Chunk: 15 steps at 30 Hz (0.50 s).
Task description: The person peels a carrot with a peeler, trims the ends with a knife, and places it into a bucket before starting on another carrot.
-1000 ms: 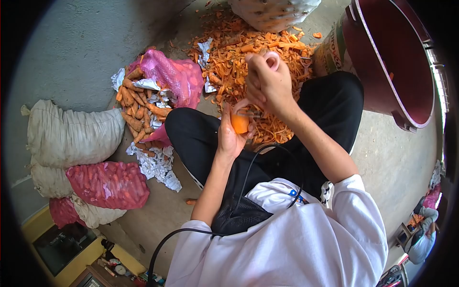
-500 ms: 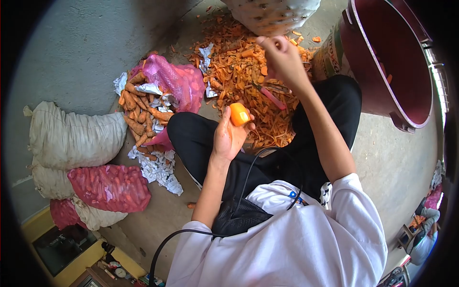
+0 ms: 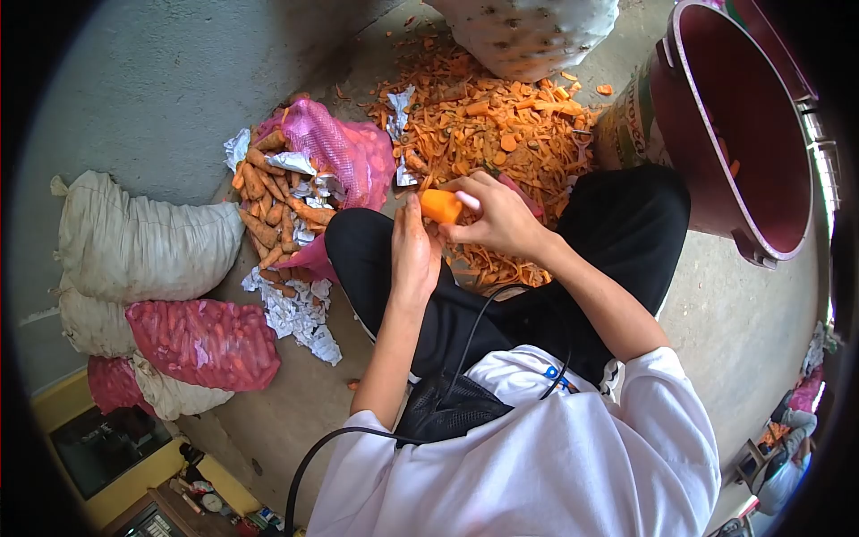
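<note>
My left hand (image 3: 416,255) is closed around a smooth, bright orange carrot piece (image 3: 439,207), its palm turned up. Against the right end of that piece, my right hand (image 3: 501,215) is closed with curled fingers. A small pale pinkish-white thing (image 3: 468,201) shows between those fingers at the carrot; its kind is hidden by the hand. Beneath both hands spreads a heap of orange carrot peelings and cut bits (image 3: 501,121). Part of a pink strip-like object (image 3: 522,193) lies in the heap, mostly behind my right hand.
Unpeeled carrots (image 3: 264,201) spill from a pink mesh sack (image 3: 335,148) on the left. White sacks (image 3: 148,237) and a filled red mesh sack (image 3: 206,345) lie farther left. A large maroon tub (image 3: 761,107) stands at right. A bulging white sack (image 3: 532,36) is at the top.
My right hand has come down and left from above the peelings to the carrot piece in my left hand. The carrot piece has tipped toward the horizontal. The view has shifted slightly.
</note>
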Available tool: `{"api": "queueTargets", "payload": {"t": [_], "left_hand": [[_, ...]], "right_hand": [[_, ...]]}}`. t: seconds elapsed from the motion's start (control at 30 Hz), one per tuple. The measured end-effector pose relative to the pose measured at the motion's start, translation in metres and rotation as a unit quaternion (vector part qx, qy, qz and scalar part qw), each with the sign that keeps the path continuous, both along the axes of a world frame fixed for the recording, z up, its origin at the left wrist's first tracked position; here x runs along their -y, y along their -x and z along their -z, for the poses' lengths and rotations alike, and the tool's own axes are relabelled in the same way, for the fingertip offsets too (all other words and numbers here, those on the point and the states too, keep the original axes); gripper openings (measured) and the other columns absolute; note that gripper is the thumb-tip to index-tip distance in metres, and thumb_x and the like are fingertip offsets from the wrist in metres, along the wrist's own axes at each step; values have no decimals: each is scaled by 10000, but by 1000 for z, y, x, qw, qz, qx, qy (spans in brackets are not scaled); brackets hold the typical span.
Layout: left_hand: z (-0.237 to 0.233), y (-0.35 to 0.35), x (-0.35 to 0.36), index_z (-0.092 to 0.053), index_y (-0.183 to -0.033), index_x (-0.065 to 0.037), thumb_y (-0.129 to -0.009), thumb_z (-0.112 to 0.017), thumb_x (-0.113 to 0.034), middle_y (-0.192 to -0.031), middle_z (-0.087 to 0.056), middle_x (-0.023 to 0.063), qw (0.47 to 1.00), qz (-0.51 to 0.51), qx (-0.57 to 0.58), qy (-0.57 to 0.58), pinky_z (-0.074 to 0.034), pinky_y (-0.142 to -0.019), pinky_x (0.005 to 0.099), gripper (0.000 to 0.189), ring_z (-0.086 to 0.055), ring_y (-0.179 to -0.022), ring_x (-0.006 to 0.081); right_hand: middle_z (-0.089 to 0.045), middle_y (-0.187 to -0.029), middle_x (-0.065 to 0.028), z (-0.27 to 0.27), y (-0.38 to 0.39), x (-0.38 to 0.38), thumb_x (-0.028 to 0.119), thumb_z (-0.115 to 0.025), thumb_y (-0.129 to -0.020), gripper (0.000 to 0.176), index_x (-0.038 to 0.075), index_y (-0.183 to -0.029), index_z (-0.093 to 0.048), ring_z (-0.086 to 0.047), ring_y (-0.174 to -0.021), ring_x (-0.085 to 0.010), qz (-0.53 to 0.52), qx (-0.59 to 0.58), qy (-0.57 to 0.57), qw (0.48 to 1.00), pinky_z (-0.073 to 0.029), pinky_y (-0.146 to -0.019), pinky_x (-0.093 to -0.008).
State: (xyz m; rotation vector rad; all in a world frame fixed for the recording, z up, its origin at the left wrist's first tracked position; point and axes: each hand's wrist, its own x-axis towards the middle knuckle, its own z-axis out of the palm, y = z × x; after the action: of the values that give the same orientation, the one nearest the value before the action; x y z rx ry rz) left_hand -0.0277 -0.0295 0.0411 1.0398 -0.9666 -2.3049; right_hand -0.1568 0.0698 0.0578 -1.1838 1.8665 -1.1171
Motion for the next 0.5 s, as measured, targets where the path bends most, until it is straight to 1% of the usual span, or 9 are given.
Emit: {"api": "queueTargets", "payload": {"t": [0.07, 0.17, 0.2, 0.23, 0.3, 0.33, 0.43, 0.47, 0.5], "left_hand": [[-2, -1, 3, -465, -1151, -33, -994, -394, -266, -1104, -539, 100, 999, 33, -5, 40, -487, -828, 324, 290, -564, -988, 200], [-14, -2, 4, -463, -1158, -29, -996, -372, -328, -1114, -537, 93, 995, 69, -32, 67, -477, -830, 324, 352, -556, -1001, 193], [-20, 1, 3, -466, -1155, -31, -996, -360, -354, -1105, -547, 88, 995, 65, -49, 58, -477, -823, 317, 375, -560, -997, 175], [-23, 1, 2, -470, -1152, -33, -997, -347, -379, -1095, -556, 83, 995, 62, -66, 49, -477, -817, 310, 399, -565, -993, 157], [-17, 2, -1, -456, -1186, -33, -978, -358, -437, -1146, -520, 91, 991, 62, -108, 54, -451, -884, 338, 465, -527, -1052, 189], [-15, 3, -4, -449, -1203, -33, -968, -364, -466, -1172, -501, 94, 988, 62, -129, 54, -438, -918, 352, 499, -509, -1082, 205], [-15, 11, -16, -450, -1213, -49, -952, -335, -530, -1132, -515, 85, 996, 27, -86, 19, -436, -915, 340, 559, -527, -1047, 201], [-11, 10, -13, -455, -1167, -46, -956, -304, -540, -1066, -536, 64, 996, 26, -79, 20, -445, -874, 307, 559, -539, -1005, 160], [-9, 8, -8, -480, -1107, -56, -960, -297, -538, -1019, -551, 67, 996, 10, -90, -12, -455, -862, 317, 536, -557, -958, 171]], "right_hand": [[-558, -1014, -132, 3, 7, 0, 250, -747, -707, 506, 27, -1127, -573, -560, -946, -240, 2, 18, 18, 1000, -459, -806, -322], [-555, -1000, -115, 5, 8, -2, 230, -749, -706, 513, 28, -1142, -569, -555, -959, -216, 9, 90, 117, 989, -441, -833, -306], [-571, -1033, -139, -1, 7, -2, 174, -742, -663, 491, 40, -1105, -577, -531, -1014, -254, 23, 91, 116, 989, -424, -908, -343], [-568, -1034, -137, -2, 4, -1, 174, -740, -665, 492, 41, -1109, -575, -532, -1012, -255, 40, 88, 130, 987, -426, -905, -343], [-563, -1037, -133, 0, -3, 0, 175, -737, -671, 494, 44, -1117, -570, -534, -1007, -258, 74, 84, 159, 981, -431, -899, -343], [-554, -1037, -131, 0, -8, 0, 194, -754, -671, 517, 45, -1127, -562, -541, -991, -258, 96, 46, 158, 982, -442, -883, -333], [-547, -1047, -130, 7, -22, 4, 215, -773, -669, 537, 48, -1132, -560, -547, -985, -249, 103, 10, 168, 980, -455, -864, -323], [-551, -1008, -138, 6, -25, 3, 221, -761, -705, 478, 42, -1108, -576, -558, -951, -249, 93, 25, 201, 975, -458, -842, -320], [-562, -969, -126, 1, -21, 2, 216, -749, -727, 442, 36, -1095, -581, -569, -916, -240, 70, 34, 201, 976, -465, -817, -318]]}}
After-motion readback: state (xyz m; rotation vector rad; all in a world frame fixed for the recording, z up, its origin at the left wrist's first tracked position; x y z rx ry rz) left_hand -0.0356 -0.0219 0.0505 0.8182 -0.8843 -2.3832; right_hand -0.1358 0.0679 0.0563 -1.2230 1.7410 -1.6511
